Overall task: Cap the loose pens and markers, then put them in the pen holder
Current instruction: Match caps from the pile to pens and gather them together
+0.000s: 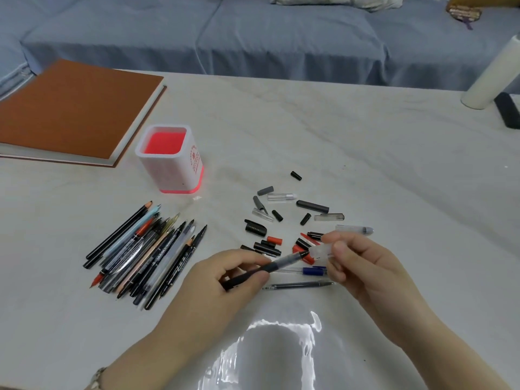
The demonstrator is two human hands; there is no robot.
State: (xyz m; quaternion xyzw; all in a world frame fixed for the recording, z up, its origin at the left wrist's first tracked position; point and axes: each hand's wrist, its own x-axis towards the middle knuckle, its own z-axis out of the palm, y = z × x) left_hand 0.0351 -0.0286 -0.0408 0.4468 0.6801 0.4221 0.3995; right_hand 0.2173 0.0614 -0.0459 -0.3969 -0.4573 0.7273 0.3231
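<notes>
Far-left corner of the desk (365,147): brown-covered book (76,108), flat, clear of the work.

Just right of it is the pen holder (170,161), white with a red base. It stands upright, mouth up. The red bottom shows through the mouth and no pen is visible in it, so stowing looks not yet begun.

Front-left of the desk: pile of pens (146,254) in a loose fan. Most look uncapped, tips toward the far edge. Probably the queue waiting for caps.

Left hand (216,273): fingers curled round the barrel of a black pen (278,264). It grips from the back end so the tip sticks out rightward, free to take a cap.

On the desk between the hands lie a blue-capped pen (309,270) and a thin dark pen (298,284). Likely set aside; can't tell if the dark one is capped.

Mid-desk, beyond the hands: loose caps (281,218), scattered singly, in black, grey, clear and red. Spread out so a match can be picked by eye.

Right hand (365,266) pinches a clear cap (320,251) between thumb and fingertips. The cap sits right at the black pen's tip and lines up with it. It is not seated; can't tell if it touches. Judged step: fitting or trying this cap.

Far-right edge: white cylinder (489,71) and dark block (506,109), uninvolved.
</notes>
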